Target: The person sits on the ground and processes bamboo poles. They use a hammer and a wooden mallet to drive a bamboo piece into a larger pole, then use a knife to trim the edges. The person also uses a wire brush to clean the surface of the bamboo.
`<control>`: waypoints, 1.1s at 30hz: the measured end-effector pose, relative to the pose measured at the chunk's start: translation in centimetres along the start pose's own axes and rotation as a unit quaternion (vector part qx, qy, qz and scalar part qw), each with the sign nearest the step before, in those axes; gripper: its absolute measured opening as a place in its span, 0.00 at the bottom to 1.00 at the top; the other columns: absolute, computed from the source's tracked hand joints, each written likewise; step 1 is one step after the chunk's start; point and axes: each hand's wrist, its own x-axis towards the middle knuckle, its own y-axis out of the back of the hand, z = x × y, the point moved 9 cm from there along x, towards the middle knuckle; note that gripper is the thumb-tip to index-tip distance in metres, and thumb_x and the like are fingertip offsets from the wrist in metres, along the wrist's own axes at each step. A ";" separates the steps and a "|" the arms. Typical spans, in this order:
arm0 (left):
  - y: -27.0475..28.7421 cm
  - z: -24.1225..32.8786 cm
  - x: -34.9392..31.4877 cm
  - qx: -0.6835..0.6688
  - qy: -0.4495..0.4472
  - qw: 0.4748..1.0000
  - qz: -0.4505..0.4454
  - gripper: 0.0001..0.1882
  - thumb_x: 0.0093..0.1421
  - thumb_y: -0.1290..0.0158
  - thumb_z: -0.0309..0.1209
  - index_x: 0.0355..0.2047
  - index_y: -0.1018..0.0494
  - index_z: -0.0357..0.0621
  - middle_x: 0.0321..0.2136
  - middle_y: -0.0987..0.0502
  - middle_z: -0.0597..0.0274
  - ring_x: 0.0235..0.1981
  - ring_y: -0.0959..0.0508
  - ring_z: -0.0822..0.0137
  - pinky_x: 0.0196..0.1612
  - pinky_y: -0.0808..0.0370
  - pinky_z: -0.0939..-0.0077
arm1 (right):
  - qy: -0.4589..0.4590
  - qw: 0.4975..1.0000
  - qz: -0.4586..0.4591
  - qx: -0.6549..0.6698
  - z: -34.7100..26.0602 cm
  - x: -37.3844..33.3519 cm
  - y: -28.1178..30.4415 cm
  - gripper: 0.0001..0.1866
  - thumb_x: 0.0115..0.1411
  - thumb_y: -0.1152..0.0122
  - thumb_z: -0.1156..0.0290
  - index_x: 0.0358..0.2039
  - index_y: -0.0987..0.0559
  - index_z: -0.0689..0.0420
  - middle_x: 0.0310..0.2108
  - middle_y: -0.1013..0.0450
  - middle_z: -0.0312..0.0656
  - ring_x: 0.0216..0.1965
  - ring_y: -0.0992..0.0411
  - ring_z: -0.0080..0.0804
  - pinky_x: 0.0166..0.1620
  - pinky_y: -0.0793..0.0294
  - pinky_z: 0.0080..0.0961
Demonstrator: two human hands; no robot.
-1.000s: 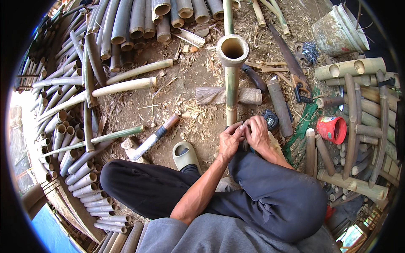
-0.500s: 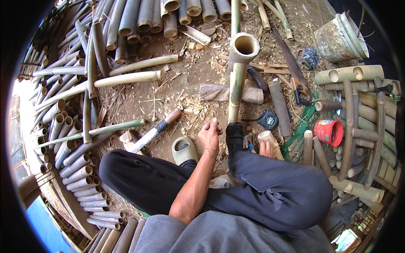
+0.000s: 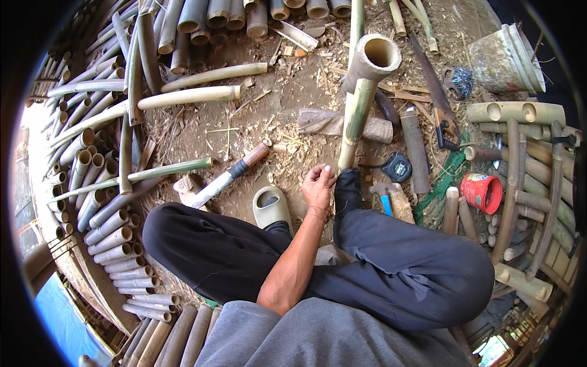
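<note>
My left hand point(image 3: 318, 186) is closed, thumb and fingers curled together, just left of my dark-covered foot point(image 3: 348, 186); anything inside it is hidden. My right hand is out of sight. Beside the foot lies a hammer point(image 3: 384, 197) with a blue handle, next to a pale wooden piece point(image 3: 401, 203). A split bamboo pole point(image 3: 356, 116) stands in front of the foot, its upper part against a thick, open-ended bamboo tube point(image 3: 378, 56). A wooden log point(image 3: 318, 122) lies across the ground behind the pole. A black tape measure point(image 3: 397, 167) rests right of it.
A large knife point(image 3: 227, 177) and a pale clog point(image 3: 271, 206) lie to the left. Bamboo tubes point(image 3: 113, 235) are stacked along the left side. A handsaw point(image 3: 445, 129), red tub point(image 3: 481, 192), white bucket point(image 3: 504, 60) and bamboo rack point(image 3: 512, 183) stand or lie on the right.
My right hand, earlier at the pale wooden piece, has gone out of view, and more of the hammer's blue handle shows. My left hand stays closed by the foot. The view has shifted slightly.
</note>
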 end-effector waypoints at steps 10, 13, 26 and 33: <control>-2.1 1.9 -2.2 0.120 -0.133 0.984 -0.019 0.08 0.63 0.40 0.25 0.41 0.24 0.35 0.36 0.19 0.63 0.37 0.22 0.76 0.43 0.25 0.81 | 0.094 0.990 0.065 0.081 -10.3 -1.5 2.5 0.18 0.66 0.41 0.70 0.54 0.27 0.63 0.31 0.28 0.32 0.31 0.31 0.19 0.37 0.30 0.22; -2.7 2.8 -2.9 0.213 -0.172 0.962 -0.004 0.07 0.63 0.40 0.26 0.40 0.23 0.36 0.36 0.19 0.64 0.37 0.22 0.76 0.44 0.24 0.80 | 0.138 0.988 0.068 0.027 -14.8 -1.4 2.9 0.18 0.65 0.42 0.72 0.54 0.27 0.64 0.30 0.28 0.34 0.32 0.31 0.20 0.38 0.29 0.22; -4.1 4.8 -3.8 0.332 -0.295 0.896 0.004 0.07 0.61 0.41 0.29 0.35 0.22 0.38 0.31 0.19 0.57 0.32 0.19 0.66 0.38 0.23 0.73 | 0.431 0.856 -0.043 -0.282 -26.4 -2.5 -0.9 0.28 0.59 0.43 0.80 0.62 0.31 0.60 0.36 0.27 0.46 0.33 0.22 0.46 0.38 0.19 0.37; -3.6 4.4 -3.4 0.290 -0.327 0.899 -0.005 0.05 0.59 0.40 0.24 0.35 0.22 0.37 0.33 0.20 0.59 0.34 0.20 0.67 0.41 0.24 0.74 | 0.536 0.714 -0.095 -0.440 -27.1 -4.2 -4.1 0.31 0.57 0.41 0.78 0.63 0.27 0.47 0.24 0.41 0.36 0.21 0.28 0.32 0.23 0.23 0.33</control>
